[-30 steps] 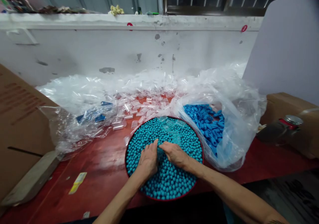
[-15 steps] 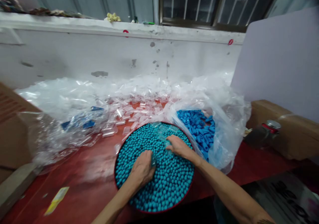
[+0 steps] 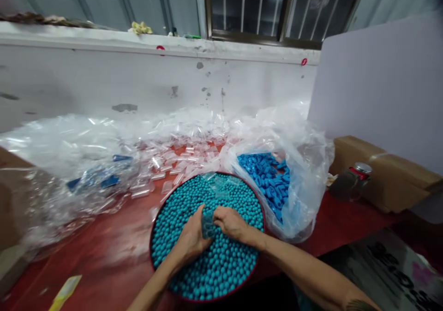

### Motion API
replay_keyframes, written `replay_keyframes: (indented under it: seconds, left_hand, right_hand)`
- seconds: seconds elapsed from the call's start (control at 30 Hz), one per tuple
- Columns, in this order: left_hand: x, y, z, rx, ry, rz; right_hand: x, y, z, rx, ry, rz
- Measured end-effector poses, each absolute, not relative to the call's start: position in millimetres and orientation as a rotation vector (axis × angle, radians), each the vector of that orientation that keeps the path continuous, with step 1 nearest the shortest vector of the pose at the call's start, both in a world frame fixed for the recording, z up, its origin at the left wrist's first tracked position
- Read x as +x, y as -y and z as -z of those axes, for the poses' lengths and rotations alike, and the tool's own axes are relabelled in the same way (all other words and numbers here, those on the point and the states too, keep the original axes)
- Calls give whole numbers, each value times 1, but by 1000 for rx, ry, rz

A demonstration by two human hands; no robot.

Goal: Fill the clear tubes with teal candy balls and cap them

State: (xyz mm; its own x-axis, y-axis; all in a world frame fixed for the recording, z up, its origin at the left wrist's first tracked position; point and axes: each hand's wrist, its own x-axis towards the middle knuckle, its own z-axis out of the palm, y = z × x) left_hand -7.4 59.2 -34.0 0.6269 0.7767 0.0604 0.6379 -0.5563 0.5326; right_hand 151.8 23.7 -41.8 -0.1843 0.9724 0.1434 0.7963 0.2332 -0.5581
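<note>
A round red-rimmed tub [image 3: 152,255] full of small teal balls [image 3: 221,260] stands in front of me. Over its middle, my left hand [image 3: 192,235] grips a small clear plastic case [image 3: 208,224] between thumb and fingers. My right hand [image 3: 231,222] is closed in a pinch at the right edge of that case; what its fingertips hold, if anything, is hidden. More clear plastic pieces [image 3: 221,186] lie on the balls near the tub's far rim.
Loose clear plastic pieces [image 3: 173,168] are scattered behind the tub on the red table [image 3: 104,242]. To the right sits an open plastic bag [image 3: 308,186] of blue parts [image 3: 266,177]. Farther right are a jar [image 3: 351,182] and a cardboard box [image 3: 384,172]. Crumpled clear plastic [image 3: 69,200] covers the left.
My right hand has come back from the tub's far right side to meet the left hand at the clear case. The camera view has shifted slightly to the right.
</note>
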Motion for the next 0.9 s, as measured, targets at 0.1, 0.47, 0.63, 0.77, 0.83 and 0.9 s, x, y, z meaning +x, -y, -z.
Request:
replay_keyframes:
  seconds: [0.1,0.47,0.63,0.77,0.83,0.9]
  left_hand:
    - [-5,-57,25,2554,-1082,-173]
    - [3,-51,16,2631,-1166,-48]
    - [-3,-51,37,2794,-1187,-257]
    - [-9,-58,57,2998,-949,-625]
    - [-8,-61,60,2987,-888,-637]
    - [-5,-62,56,2923,-900,-525]
  right_hand:
    - [152,-22,41,-1622,2160,-506]
    - [185,-64,19,-2049,2006,-218]
    - [181,-66,24,-2015,2049,-199]
    - [168,-52,24,-1676,2299,-209]
    - [164,-48,22,-1551,2347,-277]
    - [162,-48,22,-1492,2295,-395]
